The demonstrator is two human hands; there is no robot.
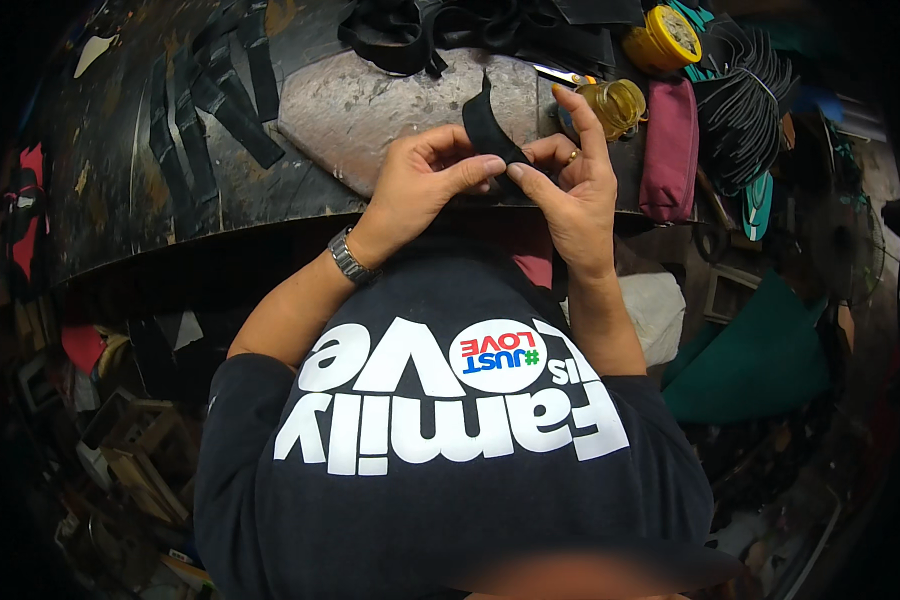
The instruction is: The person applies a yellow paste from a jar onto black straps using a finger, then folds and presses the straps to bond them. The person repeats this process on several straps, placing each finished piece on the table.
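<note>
A curved black strip (490,125), apparently fabric or leather, is held up above the near edge of the work table. My left hand (425,185) pinches its lower part between thumb and fingers, with a metal watch on that wrist. Close beside it, my right hand (578,195) grips the strip's lower end between thumb and bent fingers, its index finger raised. The strip's pointed tip stands free, upward. Under and behind my hands lies a worn grey slab (355,110). An open glass jar (618,108) with yellowish contents is just beyond my right hand.
Several black strips (232,110) lie at the table's left, with black straps (390,35) at the back. To the right are a yellow tub (660,42), a maroon pouch (670,150) and a bundle of black cords (745,110). A green sheet (760,350) hangs lower right.
</note>
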